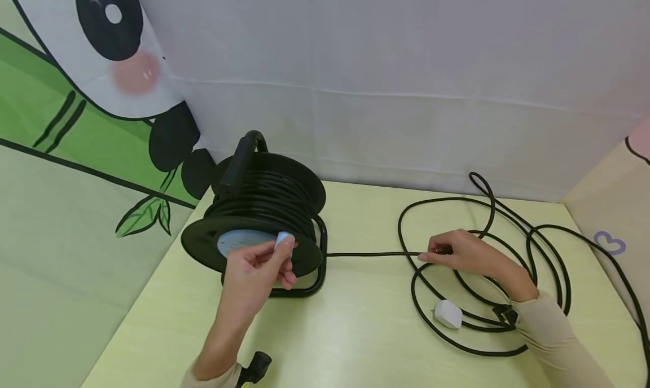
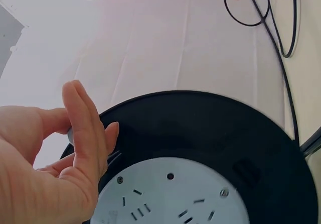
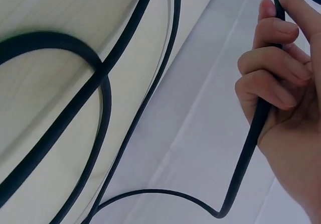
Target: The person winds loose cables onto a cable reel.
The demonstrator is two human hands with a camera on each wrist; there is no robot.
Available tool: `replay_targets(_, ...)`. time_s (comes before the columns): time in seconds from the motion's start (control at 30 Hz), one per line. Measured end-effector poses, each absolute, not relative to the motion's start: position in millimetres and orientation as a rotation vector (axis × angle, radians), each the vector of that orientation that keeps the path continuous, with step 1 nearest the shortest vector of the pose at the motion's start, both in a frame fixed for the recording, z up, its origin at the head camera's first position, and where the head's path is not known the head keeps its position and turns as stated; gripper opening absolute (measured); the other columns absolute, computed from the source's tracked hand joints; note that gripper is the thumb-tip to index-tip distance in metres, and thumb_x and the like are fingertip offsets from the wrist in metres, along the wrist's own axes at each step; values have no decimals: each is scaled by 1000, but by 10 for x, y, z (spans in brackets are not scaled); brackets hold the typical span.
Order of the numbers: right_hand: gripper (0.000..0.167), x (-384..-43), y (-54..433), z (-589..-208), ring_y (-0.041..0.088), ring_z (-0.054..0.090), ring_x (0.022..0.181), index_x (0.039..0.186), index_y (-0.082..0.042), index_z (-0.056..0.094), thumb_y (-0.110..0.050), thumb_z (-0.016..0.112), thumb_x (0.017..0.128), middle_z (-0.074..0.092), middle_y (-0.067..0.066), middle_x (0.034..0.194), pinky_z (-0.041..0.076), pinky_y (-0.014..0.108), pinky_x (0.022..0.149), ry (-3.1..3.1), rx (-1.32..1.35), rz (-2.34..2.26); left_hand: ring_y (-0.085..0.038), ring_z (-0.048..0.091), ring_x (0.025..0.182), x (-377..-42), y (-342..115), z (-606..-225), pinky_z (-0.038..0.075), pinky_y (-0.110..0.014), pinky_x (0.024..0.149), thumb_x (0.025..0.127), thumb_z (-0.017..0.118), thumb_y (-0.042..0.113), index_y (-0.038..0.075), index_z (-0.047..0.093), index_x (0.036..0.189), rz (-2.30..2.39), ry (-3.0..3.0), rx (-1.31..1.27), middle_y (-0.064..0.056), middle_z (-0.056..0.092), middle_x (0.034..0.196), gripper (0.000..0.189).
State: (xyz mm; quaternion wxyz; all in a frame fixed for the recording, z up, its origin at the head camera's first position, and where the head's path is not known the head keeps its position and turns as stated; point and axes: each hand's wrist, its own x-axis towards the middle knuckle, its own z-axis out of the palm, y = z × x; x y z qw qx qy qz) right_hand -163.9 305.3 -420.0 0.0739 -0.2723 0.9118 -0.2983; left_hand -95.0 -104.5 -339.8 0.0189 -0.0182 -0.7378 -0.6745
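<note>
A black cable reel (image 1: 200, 238) stands on the table at the left, with black cable (image 1: 276, 202) wound thickly round its drum. On its near side is a pale blue socket panel (image 2: 165, 199). My left hand (image 1: 254, 272) pinches the small light blue crank knob (image 1: 282, 237) on the reel's front disc, between thumb and fingers. In the left wrist view that knob is mostly hidden behind the fingers. My right hand (image 1: 467, 254) has its fingers curled round the loose cable (image 1: 370, 254), which runs straight from the reel to it. The right wrist view shows the cable (image 3: 251, 133) passing through this grip.
Loose cable loops (image 1: 563, 269) spread over the table's right side, one length running off past the right edge. A white plug (image 1: 448, 314) lies among them. The reel's carry handle (image 1: 241, 165) rises at the back, near a white cloth wall (image 1: 396, 123).
</note>
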Motion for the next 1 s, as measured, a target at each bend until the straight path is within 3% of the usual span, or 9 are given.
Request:
replay_targets(0.5, 30, -1669, 2987, -4118, -1, 34, 51, 72, -27, 63, -43, 75, 94, 40, -20, 57, 31, 20, 50, 2905, -797, -844, -20, 67, 54, -964, -848, -3736, 62, -30, 55, 99, 71, 17, -7, 74, 91, -2190, -2348, -41, -18, 66, 70, 26)
replay_targets(0.7, 31, -1655, 3011, -4041, 0, 36, 53, 70, -29, 60, -42, 76, 93, 43, -18, 57, 31, 20, 50, 2943, -761, -862, -19, 67, 54, -956, -811, -3835, 62, -31, 54, 98, 73, 17, -6, 73, 86, -2224, -2335, -17, -11, 66, 67, 26)
replay_targets(1.0, 30, -1609, 3108, -3939, 1, 38, 53, 70, -26, 62, -39, 79, 91, 48, -17, 59, 33, 21, 50, 2992, -751, -869, -19, 67, 55, -936, -813, -3958, 62, -31, 55, 98, 73, 17, -6, 73, 85, -2228, -2367, -6, -10, 66, 67, 26)
